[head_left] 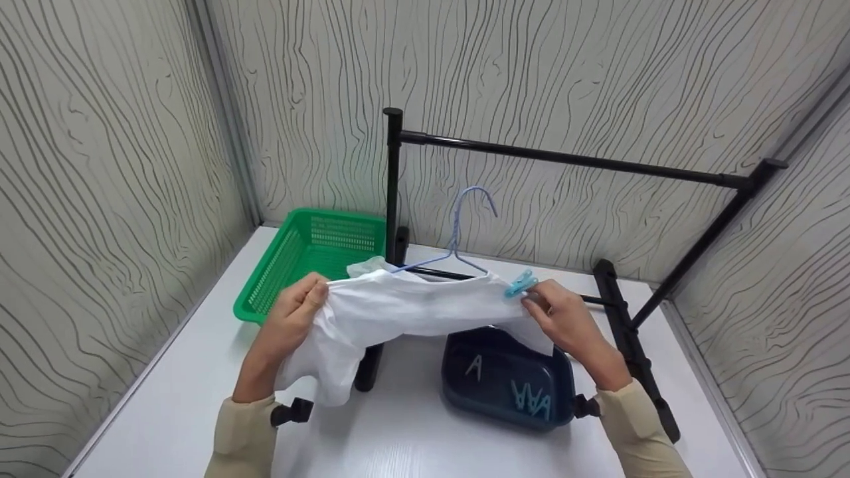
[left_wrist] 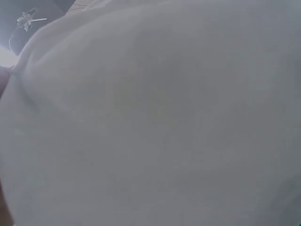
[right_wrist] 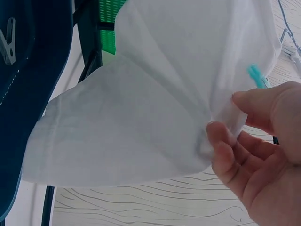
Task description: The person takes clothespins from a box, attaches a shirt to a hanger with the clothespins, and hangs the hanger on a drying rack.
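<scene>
A white shirt (head_left: 412, 309) is stretched between my two hands, with a thin blue wire hanger (head_left: 455, 232) rising from its neck opening. My left hand (head_left: 295, 312) pinches the shirt at its left shoulder. At the other shoulder my right hand (head_left: 564, 318) grips the fabric between thumb and fingers. Right beside those fingertips sits a light blue clothespin (head_left: 521, 284); how firmly it clips the cloth cannot be told. In the right wrist view the fabric (right_wrist: 122, 122) hangs down from the curled fingers. White cloth (left_wrist: 160, 113) fills nearly all of the left wrist view.
Behind the shirt stands a black clothes rack (head_left: 571, 158) with a top rail. To its left is a green plastic basket (head_left: 265, 279). A dark blue basin (head_left: 458, 392) holding several light blue clothespins (head_left: 531, 398) lies below the shirt. Patterned panels (head_left: 119, 166) wall in the white table (head_left: 172, 398).
</scene>
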The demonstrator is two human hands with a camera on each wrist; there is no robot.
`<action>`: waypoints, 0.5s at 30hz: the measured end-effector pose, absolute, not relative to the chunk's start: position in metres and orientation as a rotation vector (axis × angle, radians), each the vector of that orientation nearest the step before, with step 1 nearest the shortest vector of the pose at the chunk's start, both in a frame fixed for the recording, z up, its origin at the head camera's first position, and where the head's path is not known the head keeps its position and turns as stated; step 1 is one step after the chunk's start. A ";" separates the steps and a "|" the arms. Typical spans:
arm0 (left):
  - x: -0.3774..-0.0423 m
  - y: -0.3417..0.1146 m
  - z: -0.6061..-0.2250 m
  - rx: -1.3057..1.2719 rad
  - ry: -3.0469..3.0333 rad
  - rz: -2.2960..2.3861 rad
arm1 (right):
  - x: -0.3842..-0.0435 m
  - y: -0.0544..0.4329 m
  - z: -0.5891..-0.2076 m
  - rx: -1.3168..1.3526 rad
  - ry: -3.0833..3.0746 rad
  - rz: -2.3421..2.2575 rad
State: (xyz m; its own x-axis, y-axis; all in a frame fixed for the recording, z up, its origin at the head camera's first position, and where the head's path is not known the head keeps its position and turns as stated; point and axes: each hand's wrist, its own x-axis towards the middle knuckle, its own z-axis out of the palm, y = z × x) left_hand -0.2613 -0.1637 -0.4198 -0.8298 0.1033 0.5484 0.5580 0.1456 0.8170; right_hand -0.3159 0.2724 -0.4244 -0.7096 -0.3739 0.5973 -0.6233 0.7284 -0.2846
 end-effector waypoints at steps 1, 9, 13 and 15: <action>-0.261 -0.164 -0.419 -0.616 -2.087 -1.735 | -0.316 0.273 -0.425 0.762 -2.416 0.646; -0.258 -0.170 -0.417 -0.681 -2.261 -1.749 | -0.317 0.282 -0.434 0.735 -2.483 0.611; -0.257 -0.173 -0.417 -0.761 -2.268 -1.758 | -0.317 0.286 -0.438 0.705 -2.504 0.621; -0.256 -0.174 -0.416 -0.772 -2.267 -1.750 | -0.317 0.286 -0.439 0.693 -2.507 0.628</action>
